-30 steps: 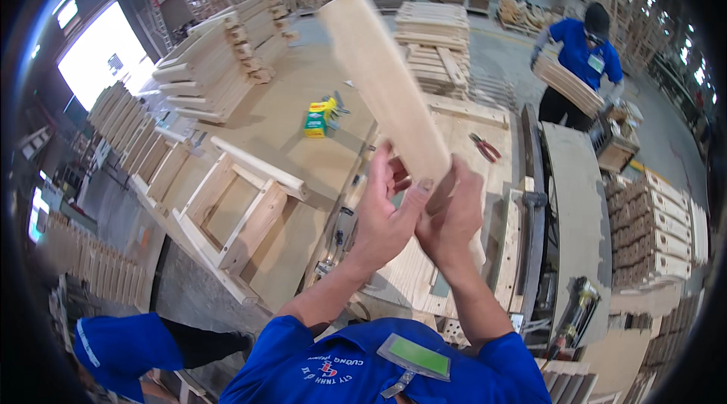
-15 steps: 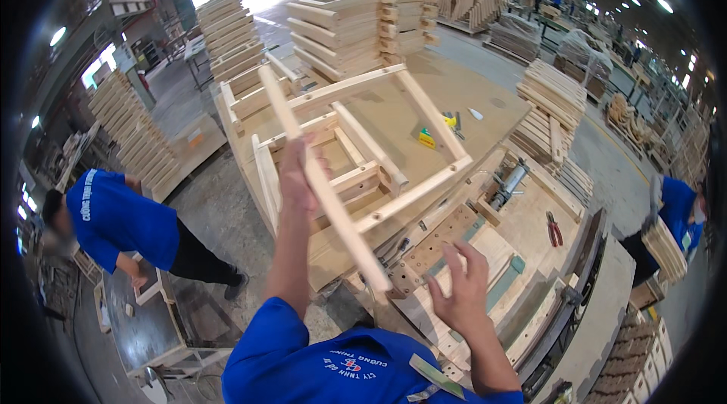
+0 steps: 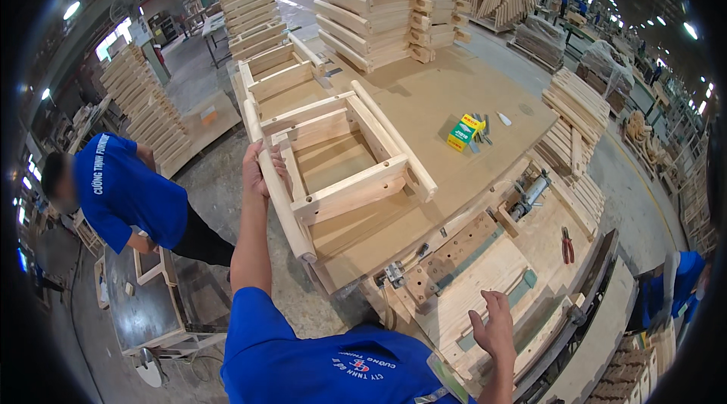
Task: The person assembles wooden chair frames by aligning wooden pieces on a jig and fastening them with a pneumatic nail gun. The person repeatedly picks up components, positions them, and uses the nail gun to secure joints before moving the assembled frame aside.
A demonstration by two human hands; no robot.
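A pale wooden frame, with two long rounded rails joined by crosspieces, rests on the brown board-topped table. My left hand is wrapped round its left rail, close to the table's left edge. My right hand holds nothing; its fingers are apart over the wooden jig bench, beside a green strip. Behind the held frame lies a similar frame.
Stacked frames stand on the table's far side. A green and yellow box lies near its right edge. Red-handled pliers and a metal cylinder are on the bench. Co-workers stand at left and right.
The frame in my left hand was raised and tilted; now it lies flat, lower and farther left on the table. My right hand has moved down and to the right.
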